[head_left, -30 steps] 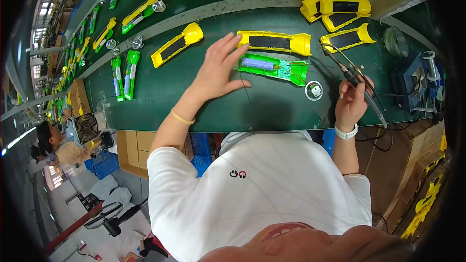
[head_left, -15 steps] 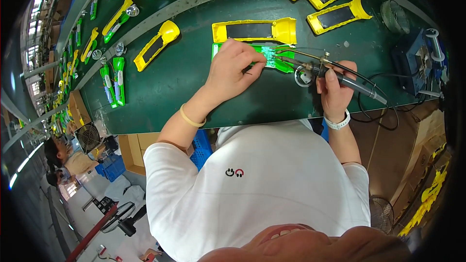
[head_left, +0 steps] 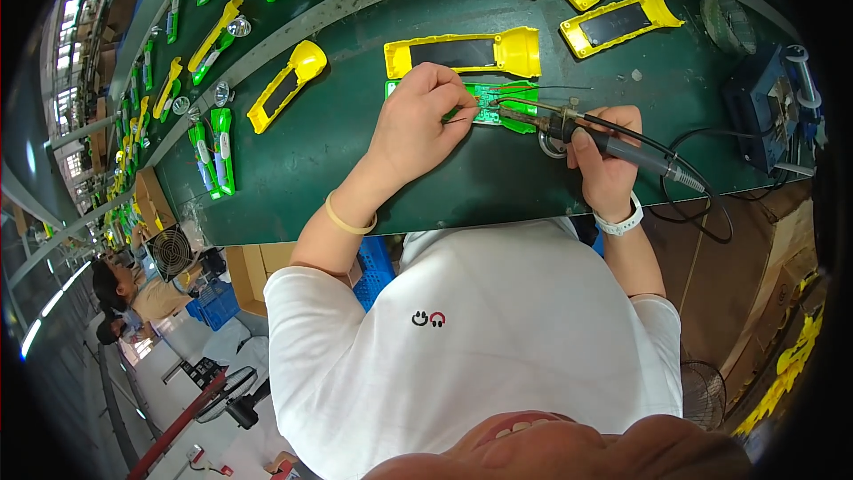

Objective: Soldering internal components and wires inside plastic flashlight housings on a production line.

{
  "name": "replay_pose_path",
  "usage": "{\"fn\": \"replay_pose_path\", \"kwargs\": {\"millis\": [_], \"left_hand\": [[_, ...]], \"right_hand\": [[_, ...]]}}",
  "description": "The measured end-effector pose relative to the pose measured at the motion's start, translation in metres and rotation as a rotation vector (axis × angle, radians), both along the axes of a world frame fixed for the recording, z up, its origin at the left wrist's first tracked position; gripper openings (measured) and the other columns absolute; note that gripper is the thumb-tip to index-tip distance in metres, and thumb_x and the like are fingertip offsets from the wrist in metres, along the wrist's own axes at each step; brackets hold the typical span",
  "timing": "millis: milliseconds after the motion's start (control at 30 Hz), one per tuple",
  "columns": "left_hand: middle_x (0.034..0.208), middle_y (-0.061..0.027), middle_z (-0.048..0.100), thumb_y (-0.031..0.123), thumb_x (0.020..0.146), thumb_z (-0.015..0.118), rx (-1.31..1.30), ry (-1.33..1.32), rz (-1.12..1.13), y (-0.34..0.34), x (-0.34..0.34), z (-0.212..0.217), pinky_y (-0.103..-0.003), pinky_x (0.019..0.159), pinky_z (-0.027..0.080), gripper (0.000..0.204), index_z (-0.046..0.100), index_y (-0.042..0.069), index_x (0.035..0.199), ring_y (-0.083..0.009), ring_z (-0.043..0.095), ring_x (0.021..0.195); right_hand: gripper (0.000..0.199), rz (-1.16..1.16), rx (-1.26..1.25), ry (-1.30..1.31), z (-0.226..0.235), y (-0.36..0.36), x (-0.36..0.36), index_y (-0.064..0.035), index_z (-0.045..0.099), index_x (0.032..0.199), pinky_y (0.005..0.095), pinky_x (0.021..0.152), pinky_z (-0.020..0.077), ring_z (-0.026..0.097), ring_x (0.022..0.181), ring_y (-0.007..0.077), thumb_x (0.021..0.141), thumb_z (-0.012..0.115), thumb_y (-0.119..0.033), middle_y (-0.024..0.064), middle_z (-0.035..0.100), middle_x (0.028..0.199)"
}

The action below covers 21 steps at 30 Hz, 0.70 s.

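Note:
My left hand [head_left: 416, 123] is closed in a pinch on a thin dark wire [head_left: 456, 119] at the near edge of the green circuit board [head_left: 487, 103]. That board lies in a green flashlight casing half [head_left: 524, 92], partly hidden under my fingers. From the right, my right hand [head_left: 608, 176] grips a black soldering iron [head_left: 638, 155] with a thin metal tube along it; its tip points at the board, though contact is too small to tell. Just beyond the green half lies a yellow casing half [head_left: 519, 52] with a dark panel. A round reflector [head_left: 550, 146] is partly hidden beneath the iron.
More yellow casings [head_left: 613, 25] lie at the back right, one [head_left: 286, 87] at left. Green halves [head_left: 213, 153] with wires sit further left. The blue soldering station [head_left: 755, 116] stands right, its black cable [head_left: 702, 213] looping past the table edge. A co-worker [head_left: 133, 289] is far left.
My left hand has drawn slightly away from the board, uncovering more of it. The soldering iron and my right hand have shifted a little left. The whole view has moved slightly.

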<state>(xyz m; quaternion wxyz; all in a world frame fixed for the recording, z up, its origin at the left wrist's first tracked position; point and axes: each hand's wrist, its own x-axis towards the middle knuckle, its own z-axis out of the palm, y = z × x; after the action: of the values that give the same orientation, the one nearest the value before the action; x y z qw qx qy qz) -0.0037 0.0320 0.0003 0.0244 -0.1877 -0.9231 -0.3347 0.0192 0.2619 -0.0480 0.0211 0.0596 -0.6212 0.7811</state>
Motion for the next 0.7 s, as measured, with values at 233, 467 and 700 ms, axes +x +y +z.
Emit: {"fn": "replay_pose_path", "kwargs": {"millis": [233,467,700], "left_hand": [[0.082,-0.0088,0.055,0.004,0.068,0.068,-0.019,-0.033,-0.001,0.005,-0.004,0.004,-0.033,0.065,0.048,0.009,0.061,0.002,0.072,-0.0241,0.056,0.076],[0.082,-0.0094,0.055,0.005,0.069,0.066,-0.054,-0.069,0.011,0.009,-0.006,0.008,-0.034,0.065,0.048,0.007,0.061,0.001,0.072,-0.0249,0.056,0.075],[0.08,-0.0078,0.054,0.007,0.068,0.07,-0.088,-0.035,0.009,0.009,-0.006,0.007,-0.032,0.064,0.047,0.012,0.061,0.003,0.075,-0.0233,0.056,0.072]], "right_hand": [[0.024,0.035,-0.046,-0.067,0.003,0.0,-0.002,-0.0032,0.039,0.093,0.0182,0.05,0.0391,0.046,0.057,0.004,0.082,0.06,-0.001,0.0045,0.052,0.076],[0.022,0.044,-0.083,-0.055,0.005,0.004,0.0,-0.0037,0.037,0.095,0.0203,0.048,0.0395,0.047,0.054,0.007,0.086,0.057,-0.005,0.0052,0.05,0.075],[0.02,-0.006,-0.09,-0.037,0.006,0.006,-0.002,-0.006,0.037,0.095,0.0209,0.044,0.0348,0.045,0.05,0.009,0.087,0.055,-0.011,0.0062,0.05,0.075]]}}
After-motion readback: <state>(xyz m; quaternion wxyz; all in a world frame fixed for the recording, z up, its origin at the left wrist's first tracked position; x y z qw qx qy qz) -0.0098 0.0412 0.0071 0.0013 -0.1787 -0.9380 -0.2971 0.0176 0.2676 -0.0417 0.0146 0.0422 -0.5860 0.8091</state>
